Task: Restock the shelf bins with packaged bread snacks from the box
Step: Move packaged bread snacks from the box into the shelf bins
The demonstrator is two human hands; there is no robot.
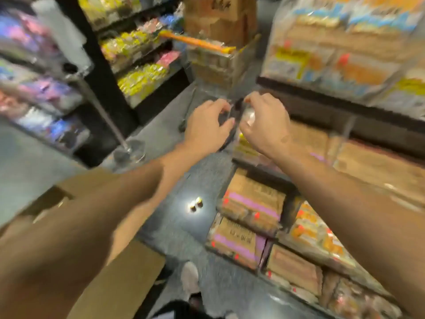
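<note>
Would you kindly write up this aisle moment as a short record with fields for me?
setting: shop aisle, shelves on both sides, frame motion-blurred
left hand: stretched forward, fingers curled at a clear plastic bin front
right hand: fingers curled on the same bin front
held item: too blurred to tell
shelf bins to the right: hold tan bread snack packs with purple and orange labels
brown cardboard box: low left, under the left arm
shopping cart with orange handle: ahead, carrying another carton
</note>
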